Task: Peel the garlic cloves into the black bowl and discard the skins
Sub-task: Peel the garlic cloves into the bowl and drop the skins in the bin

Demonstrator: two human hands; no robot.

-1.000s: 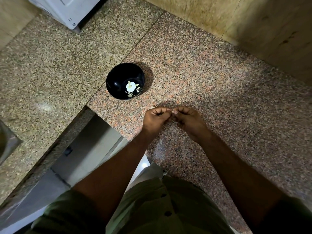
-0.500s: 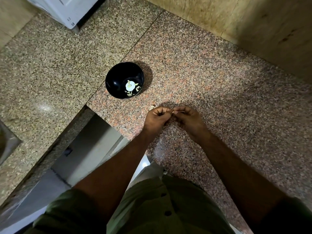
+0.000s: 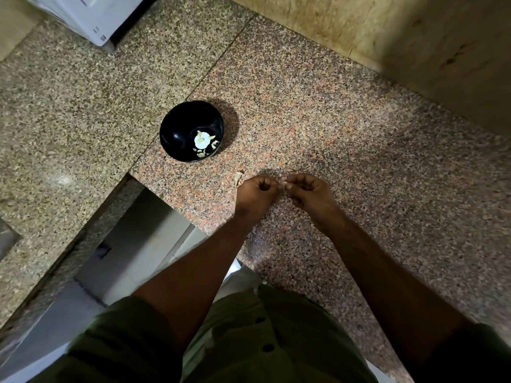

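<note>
Hands met over the counter (image 3: 345,120) near its front edge: left hand (image 3: 255,192) and right hand (image 3: 309,192) curled, fingertips pinching a clove (image 3: 283,184) between them. Bowl (image 3: 177,134) sat near the inner corner, skins (image 3: 238,177) beside the left hand.

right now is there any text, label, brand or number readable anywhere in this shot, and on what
None can be read.
White appliance: small dark marks near its lower corner, too small and blurred to read.
Black bowl: no lettering visible.
Granite counter: no lettering visible.
</note>
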